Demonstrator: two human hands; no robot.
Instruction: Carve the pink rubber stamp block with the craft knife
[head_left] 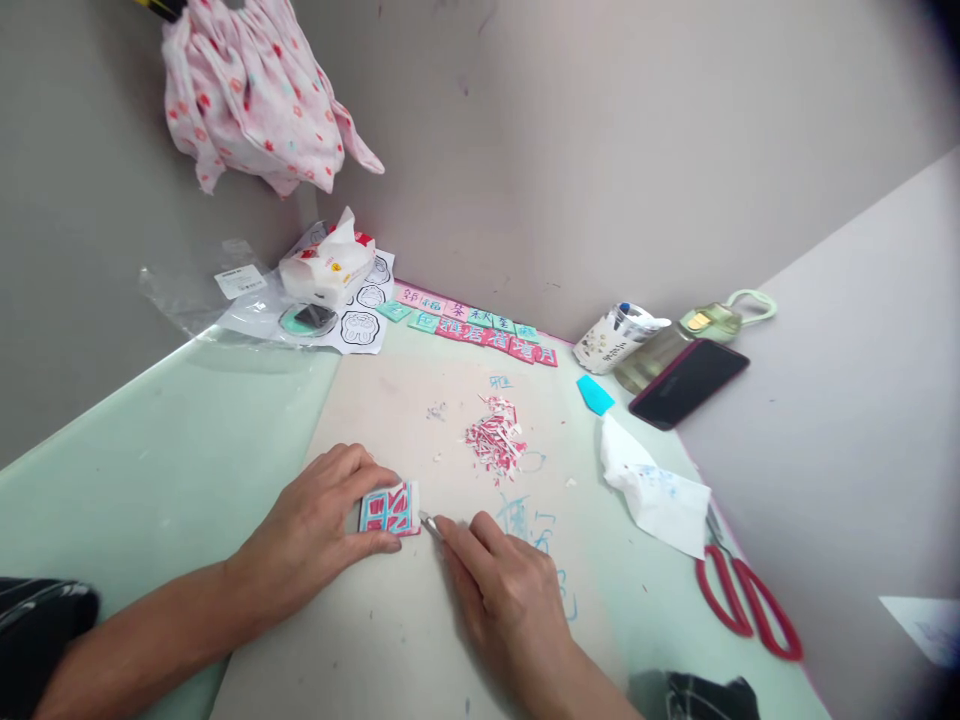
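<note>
My left hand (pixel 330 510) grips a small rectangular carving block (pixel 390 510) by its edges, thumb at the near side and fingers at the far side. Its face shows red and white areas with light blue character lines. In my right hand (pixel 510 590) is a slim metal carving knife (pixel 430 523), pinched between thumb and fingers. The knife's tip is at the block's right edge; whether it touches cannot be made out. Beyond the hands lies a heap of red and white shavings (pixel 496 440) on the beige board (pixel 405 620).
Rows of pink, green and red character tiles (pixel 472 325) line the wall. A tissue pack (pixel 328 268) stands back left. At right are a cup (pixel 616 338), a bottle (pixel 641 365), a phone (pixel 690 383), a blue piece (pixel 595 395), a crumpled tissue (pixel 656 490) and red-handled scissors (pixel 750 600).
</note>
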